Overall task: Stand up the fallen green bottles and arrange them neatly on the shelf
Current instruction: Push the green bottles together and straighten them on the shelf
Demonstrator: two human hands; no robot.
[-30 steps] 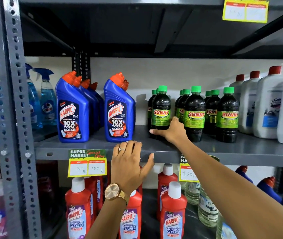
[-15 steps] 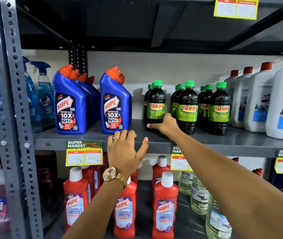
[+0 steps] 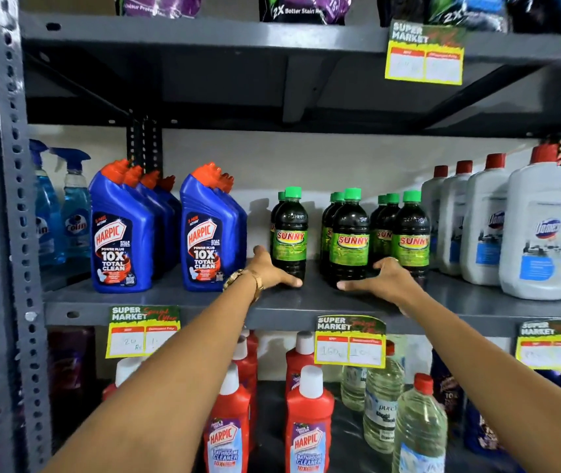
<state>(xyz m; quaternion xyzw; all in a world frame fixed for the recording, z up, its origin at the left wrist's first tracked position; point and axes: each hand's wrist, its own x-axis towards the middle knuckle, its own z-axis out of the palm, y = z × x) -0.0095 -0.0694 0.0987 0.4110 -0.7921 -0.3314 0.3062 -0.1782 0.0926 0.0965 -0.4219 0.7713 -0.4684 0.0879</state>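
Standing: all green bottles (image 3: 349, 238) are sitting upright on the shelf (image 3: 176, 303).
Remaining: only squaring rows, seemingly.
Left hand (image 3: 274, 269): open, cupping the leftmost bottle (image 3: 289, 238).
Right hand (image 3: 386, 276): open, fingers spread at bottle bases.

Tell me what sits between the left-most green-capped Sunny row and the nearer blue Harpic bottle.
Nothing stands there. In the head view, only bare grey shelf and the left hand fill the gap between the front Sunny bottle and the Harpic bottle.

Both bare arms reached forward and up, nearly straight. The left hand (image 3: 274, 269), a gold watch (image 3: 238, 279) on its wrist, lay palm inward, fingers loosely curved, thumb pointing right. The right hand (image 3: 386, 279) mirrored it, fingers spread, thumb pointing left.
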